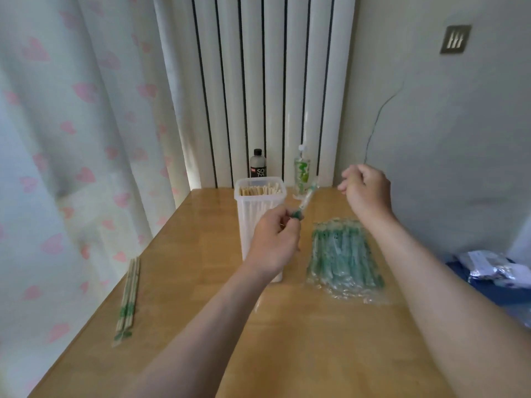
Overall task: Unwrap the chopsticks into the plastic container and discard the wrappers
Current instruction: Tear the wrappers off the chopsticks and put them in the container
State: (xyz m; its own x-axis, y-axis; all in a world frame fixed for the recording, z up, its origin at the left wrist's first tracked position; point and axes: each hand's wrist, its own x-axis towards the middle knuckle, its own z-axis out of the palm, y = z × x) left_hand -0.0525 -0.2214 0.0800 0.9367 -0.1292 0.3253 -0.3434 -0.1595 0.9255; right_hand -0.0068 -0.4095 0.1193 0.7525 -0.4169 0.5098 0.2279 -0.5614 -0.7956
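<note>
Now, L hand (274, 239) pinches one wrapped pair (305, 203) by its green end, mid-frame; R hand (366, 188) curled, nothing visible in it. Light, stiff sticks w/ slick film: judge grip near tip. Plastic container (250, 219) just behind, pack (342, 254) right of centre.

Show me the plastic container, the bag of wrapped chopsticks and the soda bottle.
plastic container (248, 214): head view, left wall.
bag of wrapped chopsticks (343, 254): head view, bag's middle.
soda bottle (258, 165): head view, dark body.

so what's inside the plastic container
Unwrapped chopsticks stand inside the plastic container, tops showing at its open rim. Its cloudy wall and the left hand hide their lower lengths.
</note>
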